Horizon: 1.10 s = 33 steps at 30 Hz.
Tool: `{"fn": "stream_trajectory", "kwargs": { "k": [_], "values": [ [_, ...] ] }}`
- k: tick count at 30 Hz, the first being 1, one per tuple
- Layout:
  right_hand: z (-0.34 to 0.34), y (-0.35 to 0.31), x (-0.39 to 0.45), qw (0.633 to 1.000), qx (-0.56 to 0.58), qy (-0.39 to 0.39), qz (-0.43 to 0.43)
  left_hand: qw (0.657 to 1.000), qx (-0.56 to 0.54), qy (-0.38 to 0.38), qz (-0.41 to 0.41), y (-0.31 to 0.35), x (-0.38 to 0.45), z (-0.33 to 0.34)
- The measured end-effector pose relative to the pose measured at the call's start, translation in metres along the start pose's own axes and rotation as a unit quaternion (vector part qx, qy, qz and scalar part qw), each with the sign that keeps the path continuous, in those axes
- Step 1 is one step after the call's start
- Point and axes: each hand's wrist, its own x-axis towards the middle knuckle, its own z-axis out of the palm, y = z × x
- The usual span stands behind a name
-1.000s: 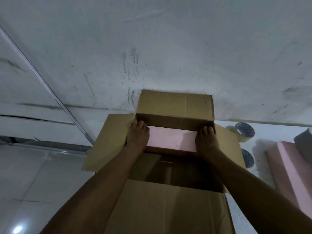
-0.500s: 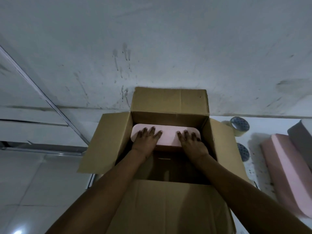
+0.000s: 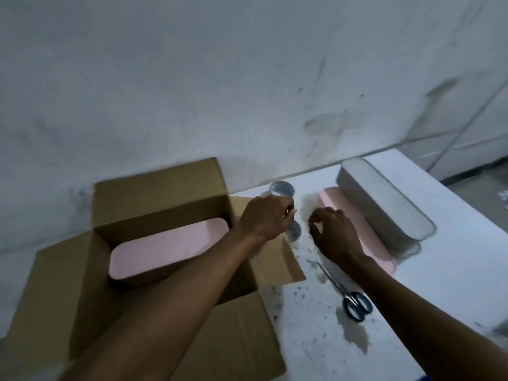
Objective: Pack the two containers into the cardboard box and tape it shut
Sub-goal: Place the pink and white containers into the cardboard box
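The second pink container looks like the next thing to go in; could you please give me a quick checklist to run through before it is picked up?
1. First pink container lies flat in the cardboard box: ok.
2. Box flaps all open: ok.
3. Room beside it for another: cannot tell, the left arm hides that part.
4. Second pink container in reach, right hand over it: ok.
5. Both hands empty, left hand included: cannot tell.
6. Grey container touching it: may shift, not ok.
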Motion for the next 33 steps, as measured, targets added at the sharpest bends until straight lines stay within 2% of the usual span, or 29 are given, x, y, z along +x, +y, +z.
{"fn": "stream_trajectory", "kwargs": {
  "k": [4, 7, 10, 14, 17, 19, 22, 25, 29, 33],
  "values": [
    [-0.002, 0.068, -0.013, 0.997, -0.022, 0.014, 0.071, 0.998, -0.025, -0.047, 0.017, 0.049, 0.045, 0.042],
    [-0.008, 0.098, -0.009, 0.992, -0.075, 0.059, 0.086, 0.998, -0.021, -0.062, 0.024, 0.076, 0.074, 0.065],
    [-0.020, 0.128, 0.006, 0.983, -0.140, 0.071, 0.094, 0.997, -0.008, -0.058, 0.047, 0.098, 0.107, 0.082],
    [-0.030, 0.170, 0.027, 0.977, -0.140, 0.003, 0.159, 0.981, 0.107, -0.104, 0.120, 0.125, 0.151, 0.096],
    [-0.031, 0.192, 0.035, 0.966, -0.086, -0.036, 0.240, 0.972, 0.140, -0.145, 0.123, 0.139, 0.173, 0.105],
    [-0.032, 0.198, 0.038, 0.966, -0.067, -0.040, 0.248, 0.973, 0.132, -0.157, 0.109, 0.142, 0.180, 0.111],
    [-0.035, 0.201, 0.038, 0.970, -0.047, -0.021, 0.238, 0.970, 0.146, -0.150, 0.122, 0.139, 0.183, 0.111],
    [-0.042, 0.198, 0.035, 0.980, -0.029, -0.012, 0.196, 0.966, 0.173, -0.105, 0.159, 0.120, 0.184, 0.091],
    [-0.065, 0.172, 0.036, 0.995, -0.013, -0.008, 0.099, 0.954, 0.186, -0.048, 0.229, 0.079, 0.172, 0.036],
    [-0.085, 0.126, 0.043, 0.999, 0.039, -0.027, -0.013, 0.946, 0.172, -0.048, 0.269, 0.036, 0.131, -0.026]
  ]
}}
